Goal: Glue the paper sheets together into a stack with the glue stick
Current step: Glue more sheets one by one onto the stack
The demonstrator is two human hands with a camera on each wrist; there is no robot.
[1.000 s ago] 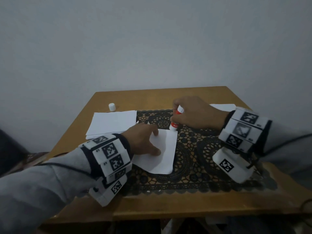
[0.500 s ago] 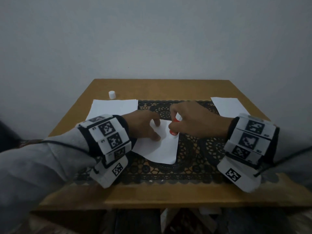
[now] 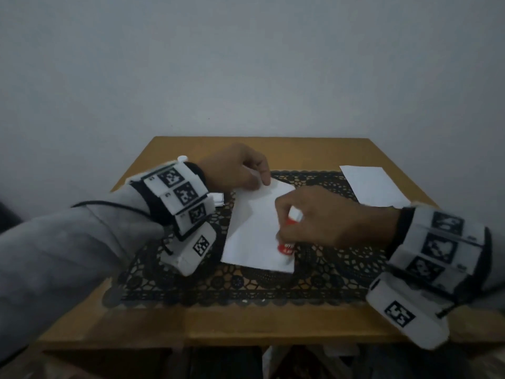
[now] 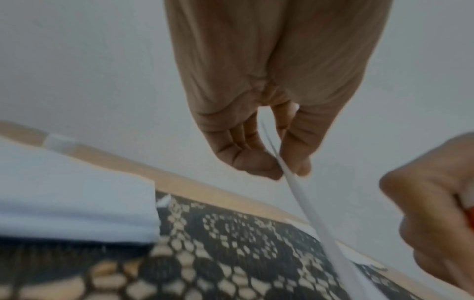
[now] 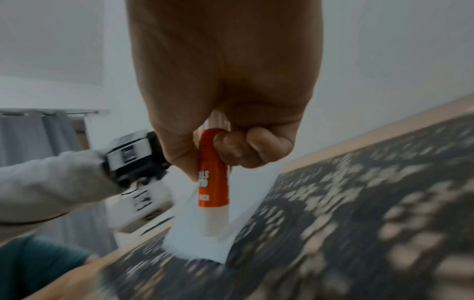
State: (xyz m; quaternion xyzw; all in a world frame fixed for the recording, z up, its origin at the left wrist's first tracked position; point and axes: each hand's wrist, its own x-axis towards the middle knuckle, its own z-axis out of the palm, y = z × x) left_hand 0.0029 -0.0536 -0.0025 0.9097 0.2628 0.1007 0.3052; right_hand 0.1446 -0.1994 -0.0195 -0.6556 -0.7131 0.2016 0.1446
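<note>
A white paper sheet (image 3: 254, 228) lies on the black lace mat (image 3: 246, 285) at the table's middle. My left hand (image 3: 259, 179) pinches its far corner between thumb and fingers; in the left wrist view that hand (image 4: 287, 168) holds the sheet's edge (image 4: 307, 213) raised off the mat. My right hand (image 3: 284, 233) grips the red and white glue stick (image 3: 287, 247) upright. In the right wrist view the glue stick's (image 5: 212, 182) white tip touches the sheet (image 5: 195, 243) near its front right corner.
A pile of white sheets (image 4: 77, 192) lies left of the mat, mostly hidden behind my left wrist in the head view. A white cap (image 3: 181, 159) stands at the back left. Another sheet (image 3: 374, 187) lies at the back right of the wooden table (image 3: 273, 321).
My left hand left the sheet's left side and took its far corner, raising it. The glue stick travelled from the sheet's far edge toward its near right corner.
</note>
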